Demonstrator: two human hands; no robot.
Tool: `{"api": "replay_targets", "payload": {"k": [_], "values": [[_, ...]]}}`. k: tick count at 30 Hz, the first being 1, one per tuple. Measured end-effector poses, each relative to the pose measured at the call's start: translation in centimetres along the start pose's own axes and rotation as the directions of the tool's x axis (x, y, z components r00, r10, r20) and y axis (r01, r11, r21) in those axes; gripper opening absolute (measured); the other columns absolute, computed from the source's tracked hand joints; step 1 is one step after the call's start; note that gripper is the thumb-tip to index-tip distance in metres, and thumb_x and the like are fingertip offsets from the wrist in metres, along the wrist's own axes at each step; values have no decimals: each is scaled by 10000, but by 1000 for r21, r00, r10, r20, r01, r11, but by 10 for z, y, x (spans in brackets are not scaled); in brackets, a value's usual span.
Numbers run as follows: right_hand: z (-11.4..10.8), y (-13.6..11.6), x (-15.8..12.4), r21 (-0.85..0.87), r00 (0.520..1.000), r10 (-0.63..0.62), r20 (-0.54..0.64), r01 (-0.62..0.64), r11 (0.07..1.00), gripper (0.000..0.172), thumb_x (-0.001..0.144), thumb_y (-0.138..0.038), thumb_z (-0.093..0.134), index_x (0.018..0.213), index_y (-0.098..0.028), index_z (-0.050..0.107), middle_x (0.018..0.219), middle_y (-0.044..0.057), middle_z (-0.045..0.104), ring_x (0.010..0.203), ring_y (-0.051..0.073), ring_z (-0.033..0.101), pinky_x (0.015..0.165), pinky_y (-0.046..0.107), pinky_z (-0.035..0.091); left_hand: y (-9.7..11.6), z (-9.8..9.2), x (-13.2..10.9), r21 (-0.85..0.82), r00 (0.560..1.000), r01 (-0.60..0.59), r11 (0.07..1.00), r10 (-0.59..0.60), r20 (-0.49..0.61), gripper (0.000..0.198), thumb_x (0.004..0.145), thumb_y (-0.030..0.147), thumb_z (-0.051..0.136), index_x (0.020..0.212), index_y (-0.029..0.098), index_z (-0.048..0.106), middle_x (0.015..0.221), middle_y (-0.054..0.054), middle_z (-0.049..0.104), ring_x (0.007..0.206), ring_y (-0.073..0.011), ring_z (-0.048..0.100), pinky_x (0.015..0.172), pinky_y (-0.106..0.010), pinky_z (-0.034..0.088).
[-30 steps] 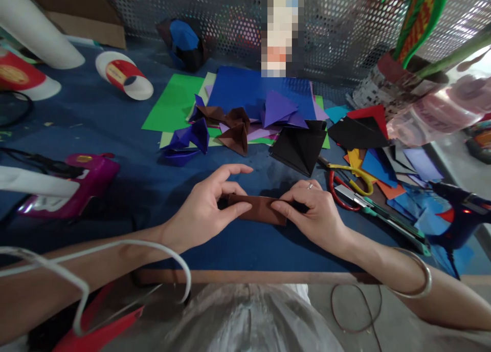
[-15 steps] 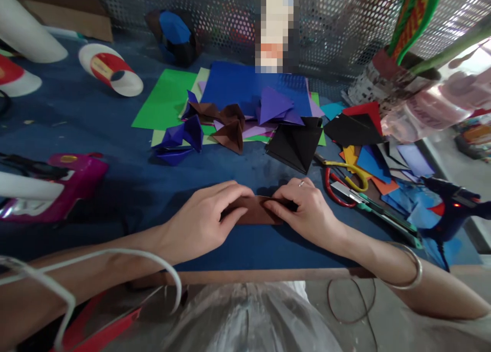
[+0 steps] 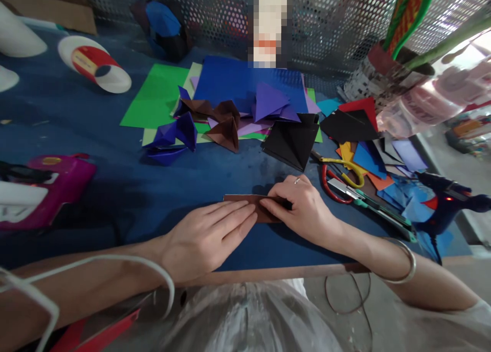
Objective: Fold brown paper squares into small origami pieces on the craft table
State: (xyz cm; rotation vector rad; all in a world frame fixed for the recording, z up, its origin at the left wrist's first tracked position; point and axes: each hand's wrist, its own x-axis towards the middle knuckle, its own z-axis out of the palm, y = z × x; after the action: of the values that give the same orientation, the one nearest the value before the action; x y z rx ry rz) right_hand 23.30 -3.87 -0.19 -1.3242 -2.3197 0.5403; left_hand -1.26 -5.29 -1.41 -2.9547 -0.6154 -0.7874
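Note:
A strip of folded brown paper (image 3: 264,216) lies on the blue tabletop close to the front edge. My left hand (image 3: 207,234) rests flat over its left part, fingers stretched out and pressing down. At the right end, my right hand (image 3: 309,206) pinches the paper between thumb and curled fingers, which hide that end. Beyond the hands stand folded paper pieces: a black one (image 3: 293,139), a brown one (image 3: 225,129), a dark blue one (image 3: 174,137) and a purple one (image 3: 272,104).
Scissors (image 3: 355,177), a box cutter (image 3: 378,206) and a dark glue gun (image 3: 441,201) lie to the right, near coloured paper scraps (image 3: 370,157). A magenta glue gun (image 3: 69,180) is at left. Paper sheets (image 3: 245,78) and a paper cup (image 3: 92,63) lie farther back.
My left hand has gone from gripping the brown paper's left end to lying flat on it with straightened fingers. My right hand keeps its pinch. The view has shifted slightly.

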Motion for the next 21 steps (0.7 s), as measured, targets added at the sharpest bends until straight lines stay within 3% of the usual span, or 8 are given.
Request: {"api": "replay_targets", "payload": {"k": [4,11,21], "values": [[2,1,-1,-53,1000,-31,-5,30,998,242,1017,-270,600,791,-193,637,707,-15,683,732,159,552,774,342,340,1,3,-5,29,999,-17,999,16,39,395,958,23,428,1263,54,676,1299,-161,724,1206,-252,702,1005,-350,617],[5,0,-2,-88,999,-47,-15,45,995,255,1029,-269,562,789,-201,615,720,-10,692,739,164,550,760,345,339,4,17,-18,-27,998,52,998,-51,29,490,950,40,410,1395,96,606,1414,-150,657,1352,-257,601,1124,-381,550],[7,-2,-4,-157,997,-80,-15,77,985,272,1049,-266,506,799,-203,592,761,15,691,765,187,549,750,354,341,4,16,-15,4,1000,17,1000,-17,10,437,966,43,402,1342,62,625,1398,-159,666,1341,-262,609,1124,-374,541]]}}
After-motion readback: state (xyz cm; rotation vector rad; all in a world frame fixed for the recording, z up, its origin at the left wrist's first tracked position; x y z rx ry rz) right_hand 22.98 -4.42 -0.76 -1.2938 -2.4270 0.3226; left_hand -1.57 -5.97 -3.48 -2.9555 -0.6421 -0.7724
